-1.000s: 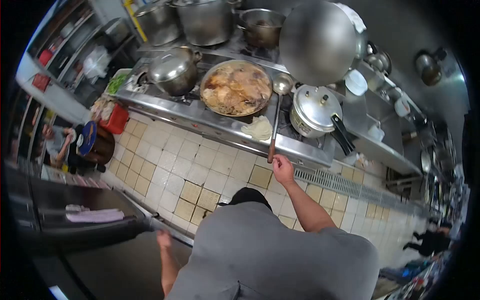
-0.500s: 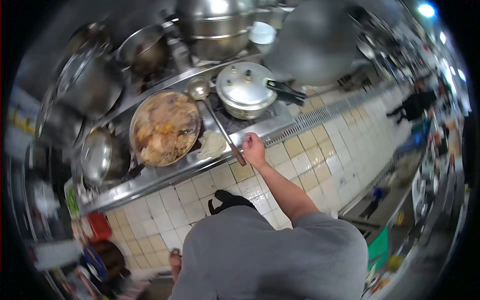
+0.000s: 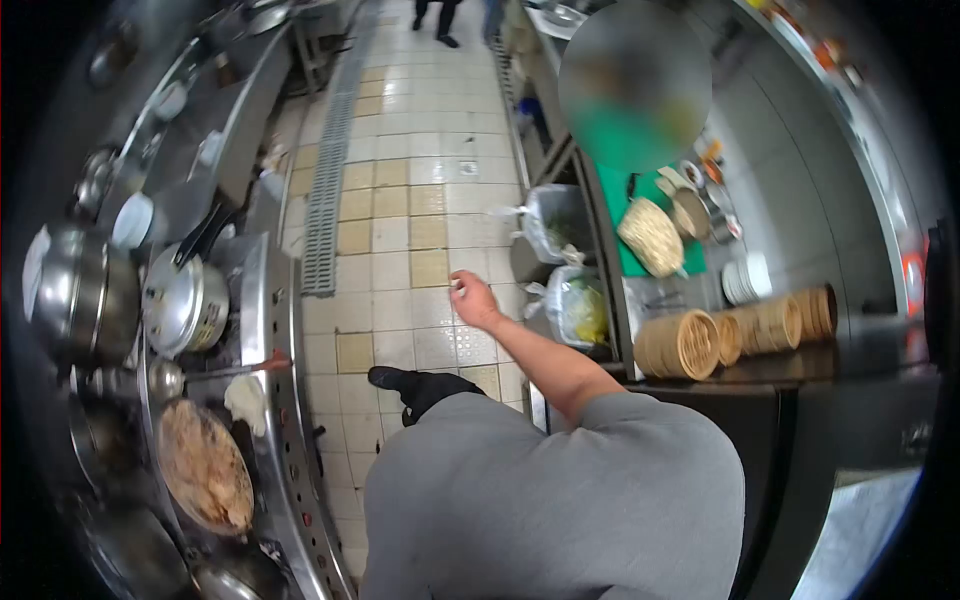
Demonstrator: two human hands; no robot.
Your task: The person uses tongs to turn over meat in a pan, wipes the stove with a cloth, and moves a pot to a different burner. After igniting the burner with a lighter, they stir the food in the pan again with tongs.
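Observation:
My right hand (image 3: 476,303) hangs in front of me over the tiled floor (image 3: 430,230), touching nothing. Its fingers are loosely bent, with a small gap at the tips, and no object shows in it. My left hand is out of view. On the steel stove at the left is a wide pan of brownish food (image 3: 205,465). Beside that pan lie a ladle (image 3: 167,380) and a pale cloth (image 3: 246,402). A pressure cooker (image 3: 183,308) stands farther along the stove, its black handle pointing away from me.
Bamboo steamers (image 3: 678,345) stand on the right counter, near a bag of pale food (image 3: 652,238) on a green board (image 3: 628,262). Lined bins (image 3: 580,308) are below. A floor grate (image 3: 325,200) runs along the left. A person's legs (image 3: 437,18) show far ahead.
The view has turned right, so the stove now lies at the left and the aisle ahead. My right hand has moved away from the stove edge and ladle handle. My left hand has left view.

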